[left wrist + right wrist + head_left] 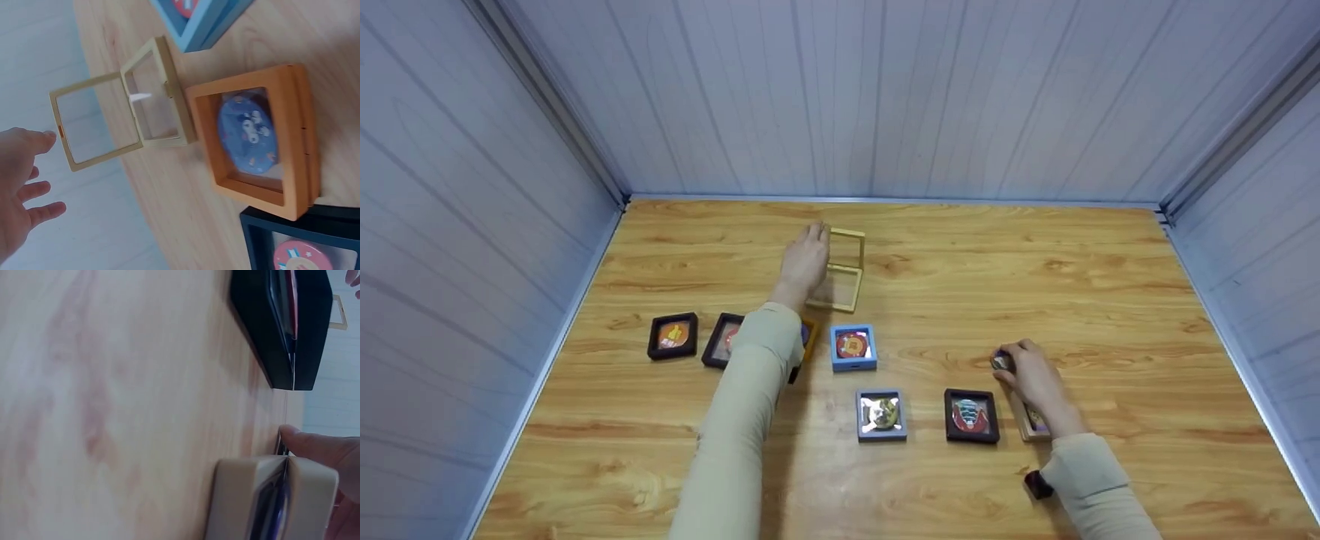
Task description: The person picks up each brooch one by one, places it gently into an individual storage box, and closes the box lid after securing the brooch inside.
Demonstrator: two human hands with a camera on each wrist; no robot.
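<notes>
My left hand [804, 262] is at an opened gold display case [858, 289], whose lid stands raised. In the left wrist view the thumb is at the lid's outer edge and the other fingers are apart, clear of the frame. An orange case [292, 140] with a blue round badge [247, 134] stands close by. At the right, my right hand [1035, 375] pinches a small round badge [1001, 361] between thumb and fingers, low over the table. Beneath that wrist lies a beige case [242, 489] with a purplish item inside, partly hidden by the arm.
Two blue cases, one with a red badge [852, 345] and one with a gold-coloured piece [882, 412], lie mid-table. A black case [949, 427] sits right of them. Two more black cases, including one with an orange badge [673, 335], lie left. Pale panels [840, 97] wall the table.
</notes>
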